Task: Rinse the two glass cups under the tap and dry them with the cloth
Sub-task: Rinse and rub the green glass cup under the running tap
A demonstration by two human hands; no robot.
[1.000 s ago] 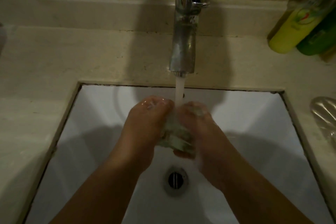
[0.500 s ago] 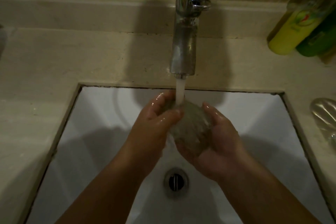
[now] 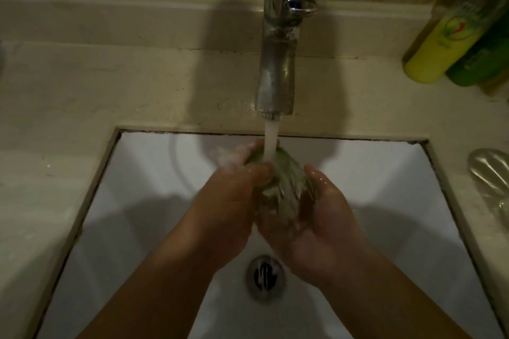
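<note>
Rinsing step: both hands' fingers [image 3: 259, 173] hold one glass cup [image 3: 283, 187] under the tap [image 3: 276, 63]; next probably the second cup.

The scene was dim, with a warm yellowish cast over the beige countertop [image 3: 82, 96]. The white basin [image 3: 154, 173] was the brightest surface and carried soft, wide shadows of both forearms. The tap [image 3: 276, 63] threw a broad shadow on the ledge behind it and showed small glints on its chrome lever. The glass cup [image 3: 286, 187] and the fingers of the left hand [image 3: 228, 212] were blurred by motion. Straight edges bent outward near the corners, and the bottles [image 3: 454, 44] at right looked soft.
</note>
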